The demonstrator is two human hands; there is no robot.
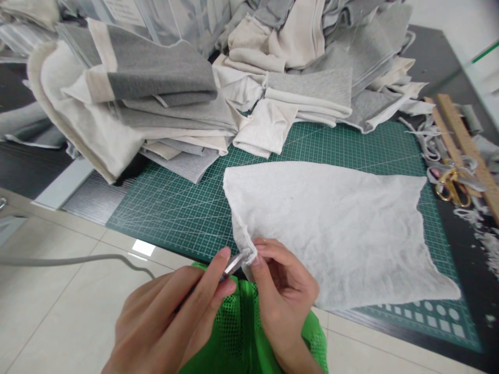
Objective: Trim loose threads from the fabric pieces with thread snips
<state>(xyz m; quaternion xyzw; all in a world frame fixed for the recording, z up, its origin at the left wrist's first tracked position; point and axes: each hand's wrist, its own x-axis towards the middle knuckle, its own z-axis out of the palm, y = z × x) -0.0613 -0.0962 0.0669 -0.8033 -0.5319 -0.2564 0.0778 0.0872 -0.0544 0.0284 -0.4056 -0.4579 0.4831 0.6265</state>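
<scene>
A pale grey piece of cloth [331, 228] lies across the green cutting mat, its near-left corner lifted off the table's front edge. My right hand [284, 291] is closed, pinching this corner by its frayed seam between thumb and fingers. From my left hand [175, 311] a pair of thread snips [235, 263] sticks out, its metal blades touching the seam beside my right fingertips. The fingers of my left hand are wrapped round the snips and hide most of the handle.
Folded grey and cream fabric pieces [163, 78] are piled at the back left, with more fabric [312, 93] behind the cloth. At right on the cutting mat's [156, 208] far side lie gold-handled scissors [452, 189], wooden rulers [468, 145] and cords. A grey cable [97, 258] runs at left.
</scene>
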